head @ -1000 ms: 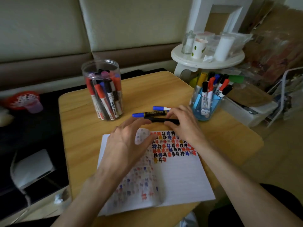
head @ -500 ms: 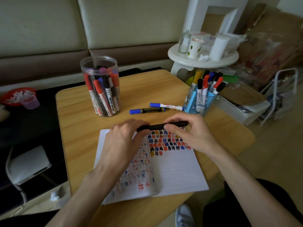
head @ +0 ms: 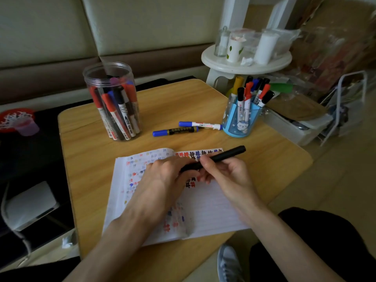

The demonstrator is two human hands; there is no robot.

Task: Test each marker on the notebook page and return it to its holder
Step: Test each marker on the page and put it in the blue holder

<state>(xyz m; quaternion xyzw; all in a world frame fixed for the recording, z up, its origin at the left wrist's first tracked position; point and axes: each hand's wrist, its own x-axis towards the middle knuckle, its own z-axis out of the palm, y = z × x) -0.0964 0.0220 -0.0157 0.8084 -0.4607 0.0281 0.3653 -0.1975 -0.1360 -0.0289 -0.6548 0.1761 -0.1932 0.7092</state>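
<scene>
Two hands meet on one black marker (head: 223, 156) at the centre of the frame, just above the open notebook (head: 213, 210). The left hand (head: 162, 180) has its fingers curled round the marker's lower-left end, which it hides. The right hand (head: 223, 176) pinches the barrel between thumb and fingers (head: 205, 162) a little further along. Both hands are clamped on the pen, and neither has straight fingers.

This looks like the uncapping step before a test stroke. I cannot tell which end carries the cap. To do it well, one hand should hold the barrel steady while the other pulls straight along the pen's length, not at an angle. The pull should be short and checked, so the tip does not jerk across the rows of coloured marks already on the page. The cap should stay in the hand for closing afterwards.

The marker's long axis runs from lower left to upper right of the frame. Its free end points to the upper right, roughly toward the right edge of the tabletop (head: 183, 102), below the blue holder (head: 241, 121). It lies at a shallow slant over the top edge of the page.

Two blue-capped markers (head: 175, 131) lie loose between the clear jar (head: 113, 100) at upper left and the blue holder.
</scene>
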